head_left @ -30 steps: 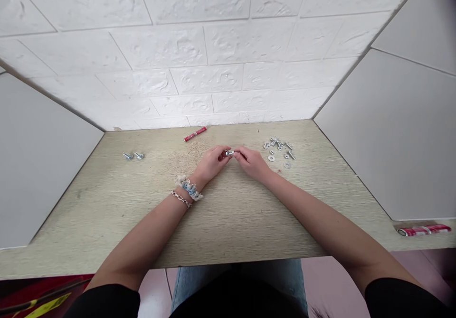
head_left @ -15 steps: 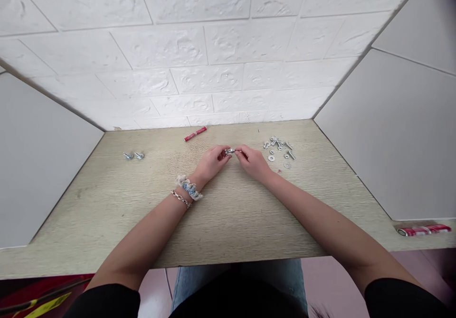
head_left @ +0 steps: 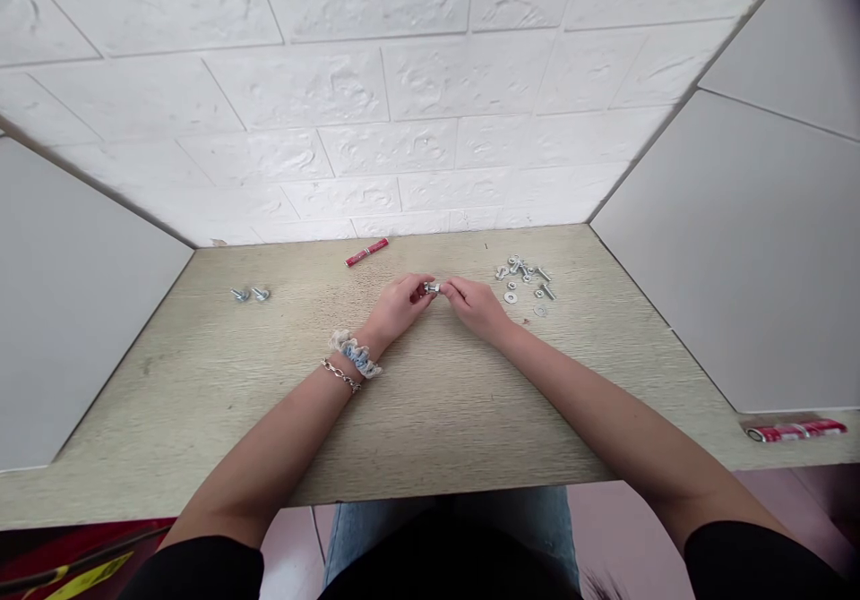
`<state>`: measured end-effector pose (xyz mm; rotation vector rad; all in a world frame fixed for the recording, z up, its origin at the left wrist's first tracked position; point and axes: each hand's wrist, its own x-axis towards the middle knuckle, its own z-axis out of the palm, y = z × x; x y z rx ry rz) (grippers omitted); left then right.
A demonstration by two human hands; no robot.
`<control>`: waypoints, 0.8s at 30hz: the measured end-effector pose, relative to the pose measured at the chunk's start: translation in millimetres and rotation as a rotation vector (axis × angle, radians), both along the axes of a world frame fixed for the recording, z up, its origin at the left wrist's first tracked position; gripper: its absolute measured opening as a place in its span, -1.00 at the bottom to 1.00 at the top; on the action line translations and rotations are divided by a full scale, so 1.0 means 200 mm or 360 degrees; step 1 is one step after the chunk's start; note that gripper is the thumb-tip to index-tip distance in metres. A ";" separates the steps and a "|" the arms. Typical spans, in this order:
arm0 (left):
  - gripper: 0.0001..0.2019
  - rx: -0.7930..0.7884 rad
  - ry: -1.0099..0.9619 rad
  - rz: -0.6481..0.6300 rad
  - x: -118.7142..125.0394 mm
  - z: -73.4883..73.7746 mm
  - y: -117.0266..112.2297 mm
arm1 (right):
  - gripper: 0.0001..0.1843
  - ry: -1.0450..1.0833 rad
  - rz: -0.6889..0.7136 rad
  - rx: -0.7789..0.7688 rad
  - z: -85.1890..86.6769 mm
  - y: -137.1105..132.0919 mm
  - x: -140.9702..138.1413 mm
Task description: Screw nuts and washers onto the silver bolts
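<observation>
Above the middle of the table, my left hand (head_left: 401, 305) is closed on a silver bolt (head_left: 428, 287), its thumb and fingers around one end. My right hand (head_left: 476, 306) meets it from the other side, fingertips pinched at the nut (head_left: 437, 288) on the bolt's right end. The fingers hide part of both pieces. To the right of my right hand lies a loose group of bolts and nuts (head_left: 523, 269), with a flat washer (head_left: 511, 298) near it. Far to the left, two bolts fitted with washers (head_left: 260, 294) rest side by side.
A red tube-like stick (head_left: 366, 252) lies behind my left hand, near the white brick-patterned wall (head_left: 403, 148). Another red item (head_left: 796, 431) is at the table's right front corner. Grey panels (head_left: 752, 251) close in both sides of the wooden table (head_left: 430, 421).
My right fingertips have shifted slightly and now cover more of the bolt's right end. My left hand keeps its hold, and the loose parts lie as before.
</observation>
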<state>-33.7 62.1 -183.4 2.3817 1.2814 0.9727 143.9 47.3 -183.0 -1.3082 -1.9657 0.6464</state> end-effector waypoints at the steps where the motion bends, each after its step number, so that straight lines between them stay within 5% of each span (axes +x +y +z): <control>1: -0.79 -0.0002 0.0000 0.0000 0.00 0.00 0.00 | -0.64 0.0005 -0.0022 0.0000 0.00 0.00 0.00; 5: -0.79 -0.0008 -0.0003 -0.0004 0.00 0.00 0.00 | -0.78 0.0056 -0.0084 -0.0003 0.00 -0.01 0.00; 24: -0.79 -0.0033 0.0003 -0.0007 0.00 0.01 -0.01 | -0.71 -0.0084 0.0021 0.0025 0.00 -0.01 -0.01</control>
